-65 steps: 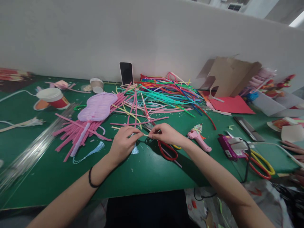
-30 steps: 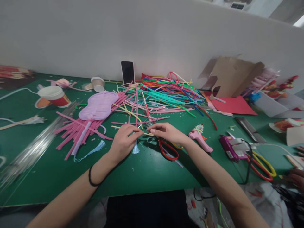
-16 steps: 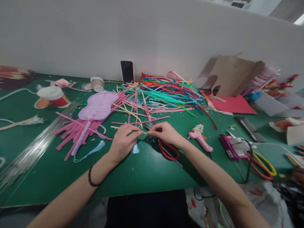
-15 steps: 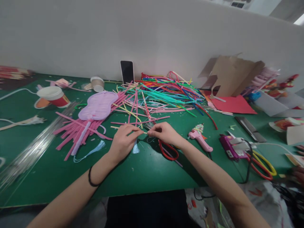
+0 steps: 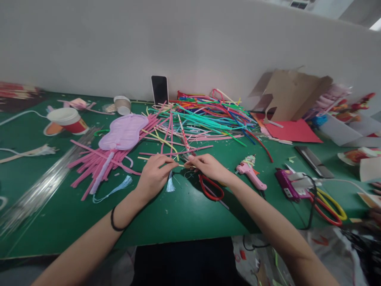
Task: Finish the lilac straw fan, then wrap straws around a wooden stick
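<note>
My left hand (image 5: pixel 154 172) is closed in a pinch around a thin pale stick (image 5: pixel 143 158), whose tip pokes out past the fingertips toward the right. Just under these fingers hangs or lies a light blue tassel (image 5: pixel 170 184); its upper end is hidden. My right hand (image 5: pixel 208 166) is at the stick's tip, fingers bent together; whatever they pinch is too small to make out. A fine loop of thread shows below them. Red-handled scissors (image 5: pixel 212 197) lie partly beneath the right hand. A lilac fuzzy fan shape (image 5: pixel 123 131) with a second blue tassel (image 5: pixel 125 182) rests to the left.
Pink pipe cleaners (image 5: pixel 89 167) and a multicoloured pile (image 5: pixel 208 115) lie behind. A pink glue gun (image 5: pixel 251 174), purple power strip (image 5: pixel 287 186) and yellow-red scissors (image 5: pixel 330 206) are rightward. Paper cup (image 5: pixel 67 119), clear thin rods (image 5: pixel 50 178) sit left. Another person's hand is at the right edge.
My right fingers have shifted slightly and stretched further over the stick's tip and the scissors. My left hand keeps its pinch in nearly the same place.
</note>
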A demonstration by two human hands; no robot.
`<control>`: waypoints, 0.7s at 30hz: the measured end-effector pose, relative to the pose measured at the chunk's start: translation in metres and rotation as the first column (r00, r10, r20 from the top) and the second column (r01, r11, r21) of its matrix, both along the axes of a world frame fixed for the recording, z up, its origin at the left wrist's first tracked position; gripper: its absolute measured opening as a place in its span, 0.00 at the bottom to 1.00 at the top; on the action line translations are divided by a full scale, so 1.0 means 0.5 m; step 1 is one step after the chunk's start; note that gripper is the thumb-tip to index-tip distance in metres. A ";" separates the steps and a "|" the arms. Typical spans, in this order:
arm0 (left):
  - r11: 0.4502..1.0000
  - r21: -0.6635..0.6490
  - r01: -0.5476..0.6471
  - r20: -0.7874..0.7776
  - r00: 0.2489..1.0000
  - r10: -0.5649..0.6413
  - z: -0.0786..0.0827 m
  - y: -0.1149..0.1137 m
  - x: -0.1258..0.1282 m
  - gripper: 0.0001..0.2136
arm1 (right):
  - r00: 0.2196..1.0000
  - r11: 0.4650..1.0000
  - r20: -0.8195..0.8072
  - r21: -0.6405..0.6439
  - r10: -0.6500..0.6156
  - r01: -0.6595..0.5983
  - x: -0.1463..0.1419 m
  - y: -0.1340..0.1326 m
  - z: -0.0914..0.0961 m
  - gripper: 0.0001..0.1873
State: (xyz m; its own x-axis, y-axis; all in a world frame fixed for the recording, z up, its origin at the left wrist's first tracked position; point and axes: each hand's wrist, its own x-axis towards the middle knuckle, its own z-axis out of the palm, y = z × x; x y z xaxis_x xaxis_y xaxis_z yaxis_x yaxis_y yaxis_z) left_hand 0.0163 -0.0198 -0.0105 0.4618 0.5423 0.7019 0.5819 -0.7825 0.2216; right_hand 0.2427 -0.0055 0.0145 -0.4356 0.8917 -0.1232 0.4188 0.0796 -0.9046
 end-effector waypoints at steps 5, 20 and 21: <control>1.000 -0.024 0.004 0.021 1.000 -0.003 -0.004 0.000 0.000 0.11 | 1.000 0.998 -0.023 -0.058 -0.019 0.018 -0.003 0.006 0.001 0.34; 1.000 0.021 0.001 0.046 0.999 -0.002 -0.003 -0.006 0.002 0.12 | 0.999 0.995 0.048 0.092 0.024 -0.028 -0.004 0.003 0.002 0.09; 0.999 0.036 0.003 0.039 0.999 -0.005 0.000 -0.007 0.002 0.12 | 0.999 0.995 0.049 0.101 0.014 -0.019 -0.006 0.003 0.004 0.09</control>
